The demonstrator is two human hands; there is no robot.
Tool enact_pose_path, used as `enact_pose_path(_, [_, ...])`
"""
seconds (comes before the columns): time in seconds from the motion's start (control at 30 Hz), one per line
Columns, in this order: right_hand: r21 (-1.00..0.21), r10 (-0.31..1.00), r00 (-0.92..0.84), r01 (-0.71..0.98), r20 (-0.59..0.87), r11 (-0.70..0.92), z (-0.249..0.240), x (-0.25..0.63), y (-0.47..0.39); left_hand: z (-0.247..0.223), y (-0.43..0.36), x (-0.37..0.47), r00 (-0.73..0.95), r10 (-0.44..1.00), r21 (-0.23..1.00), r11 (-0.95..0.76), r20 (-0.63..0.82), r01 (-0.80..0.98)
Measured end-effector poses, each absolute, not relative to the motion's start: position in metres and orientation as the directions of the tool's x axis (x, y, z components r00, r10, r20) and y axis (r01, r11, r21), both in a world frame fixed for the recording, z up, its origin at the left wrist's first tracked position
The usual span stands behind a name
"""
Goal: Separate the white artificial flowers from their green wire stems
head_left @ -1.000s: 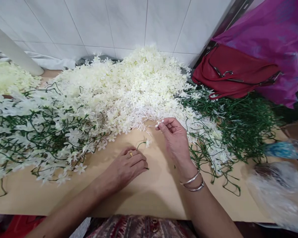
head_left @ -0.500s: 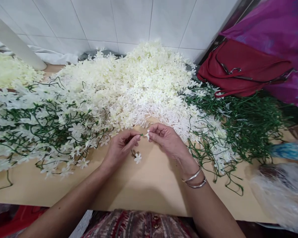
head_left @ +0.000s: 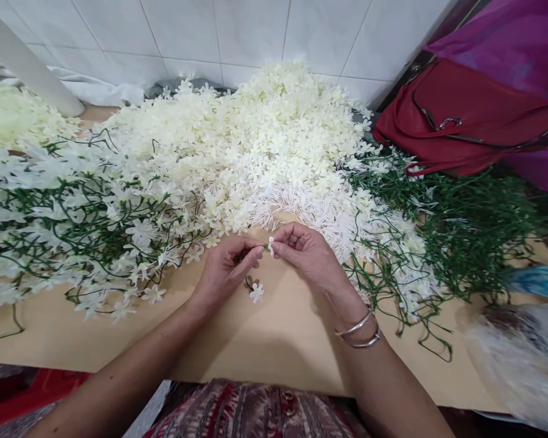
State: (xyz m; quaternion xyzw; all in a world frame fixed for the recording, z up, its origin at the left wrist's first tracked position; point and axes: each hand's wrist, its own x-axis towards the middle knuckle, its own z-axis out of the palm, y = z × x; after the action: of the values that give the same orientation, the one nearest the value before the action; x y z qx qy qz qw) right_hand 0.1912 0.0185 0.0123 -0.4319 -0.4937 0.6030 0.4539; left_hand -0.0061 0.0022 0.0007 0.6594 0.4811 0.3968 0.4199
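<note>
My left hand (head_left: pixel 232 264) pinches a green artificial flower stem, whose tip (head_left: pixel 265 246) shows between thumb and forefinger. Below those fingers hangs a white blossom (head_left: pixel 256 292) on a thin dark branch. My right hand (head_left: pixel 304 252) holds a small white artificial flower (head_left: pixel 271 246) by thumb and fingertips, and the flower meets the green tip. Just beyond both hands lies a big heap of cream-white blossoms (head_left: pixel 274 134) with pale thin stalks. Left of my left hand are white flowers fixed on green stems (head_left: pixel 95 225).
Bare green stems (head_left: pixel 475 225) are piled at the right. Behind them are a red handbag (head_left: pixel 470 115) and a purple bag (head_left: pixel 530 42). Clear plastic bags (head_left: pixel 520 353) lie at the table's (head_left: pixel 256 347) right edge. A white roll (head_left: pixel 31 61) stands at the back left, before a tiled wall.
The white flower and the green stem tip have come together; half a second ago a small gap showed between them. The view has shifted slightly.
</note>
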Motion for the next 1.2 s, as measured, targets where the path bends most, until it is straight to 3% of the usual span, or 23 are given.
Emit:
enact_pose_path(0.23, [-0.996,0.981,-0.184,-0.06,-0.055,-0.067,0.011,0.186,0.017,0.006,0.002,-0.005,0.216,0.956,0.861,-0.274,0.196,0.429])
enact_pose_path(0.57, [-0.997,0.98,-0.184,-0.015,-0.07,-0.074,0.011,0.183,0.014,0.004,0.004,-0.004,0.249,0.937,0.813,-0.337,0.244,0.474])
enact_pose_path(0.7, [-0.998,0.984,-0.169,-0.007,-0.064,-0.067,0.008,0.181,0.015,0.004,0.004,-0.002,0.23,0.948,0.834,-0.305,0.219,0.46])
enact_pose_path(0.93, [-0.982,0.973,-0.223,-0.16,-0.066,-0.103,0.015,0.191,0.018,0.004,0.002,-0.004,0.209,0.964,0.891,-0.237,0.165,0.387])
enact_pose_path(1.2, [-0.997,0.972,-0.228,-0.034,-0.062,-0.072,0.012,0.191,0.017,0.008,0.002,-0.003,0.213,0.963,0.878,-0.243,0.166,0.413])
